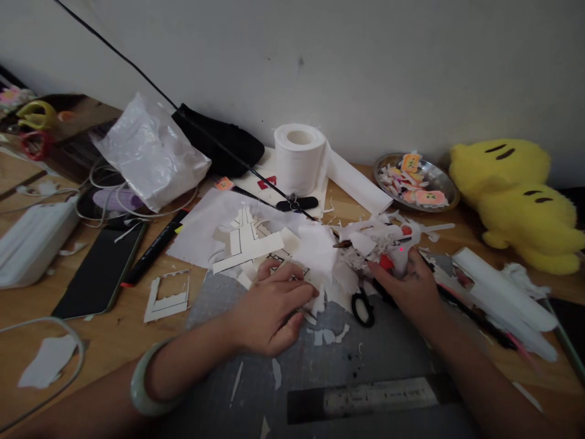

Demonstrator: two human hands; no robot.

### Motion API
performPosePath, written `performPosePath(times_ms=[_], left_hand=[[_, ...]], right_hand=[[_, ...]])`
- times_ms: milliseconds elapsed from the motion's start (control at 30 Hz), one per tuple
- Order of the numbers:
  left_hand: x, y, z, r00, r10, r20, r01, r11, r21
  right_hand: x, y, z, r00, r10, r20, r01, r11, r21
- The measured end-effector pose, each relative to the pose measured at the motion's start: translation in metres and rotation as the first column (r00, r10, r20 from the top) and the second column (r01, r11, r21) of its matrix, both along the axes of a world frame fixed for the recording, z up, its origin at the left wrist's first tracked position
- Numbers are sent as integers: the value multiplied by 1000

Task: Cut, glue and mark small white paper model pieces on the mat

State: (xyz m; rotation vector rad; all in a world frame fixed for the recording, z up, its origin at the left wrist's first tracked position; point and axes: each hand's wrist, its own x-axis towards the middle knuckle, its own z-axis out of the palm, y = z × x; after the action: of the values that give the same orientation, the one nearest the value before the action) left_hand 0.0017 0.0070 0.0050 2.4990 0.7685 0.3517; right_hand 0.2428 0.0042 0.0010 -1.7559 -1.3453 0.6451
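My left hand (274, 308) rests palm down on cut white card pieces (249, 244) with black drawn lines, its fingers bent and a little apart. At the right, my right hand (411, 283) has its thumb and fingers around a white item with red parts (397, 253), beside a heap of paper scraps (351, 274). What exactly it grips is hard to make out. Black scissor handles (362, 308) show between the hands. Under them lies a grey cutting mat (256, 378).
A metal ruler (375, 397) lies near the front. Behind stand a paper roll (299, 158) and a metal bowl (445, 186) of scraps. Yellow plush toys (525, 201) sit at the right. A phone (100, 268), marker (153, 250) and plastic bag (153, 152) are at the left.
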Motion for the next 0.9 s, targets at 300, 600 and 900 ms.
performPosePath(times_ms=[300,600,900], left_hand=[[-2,0,-2,995,41,91,-35,997,-64],[-8,1,-24,817,343,463,-249,935,-253],[-5,22,-9,959,38,282,-11,995,-97]], right_hand=[[0,0,-5,995,-25,-98,27,999,23],[-1,0,1,976,-118,-183,116,993,-19],[6,1,-1,958,-157,-240,146,987,-62]])
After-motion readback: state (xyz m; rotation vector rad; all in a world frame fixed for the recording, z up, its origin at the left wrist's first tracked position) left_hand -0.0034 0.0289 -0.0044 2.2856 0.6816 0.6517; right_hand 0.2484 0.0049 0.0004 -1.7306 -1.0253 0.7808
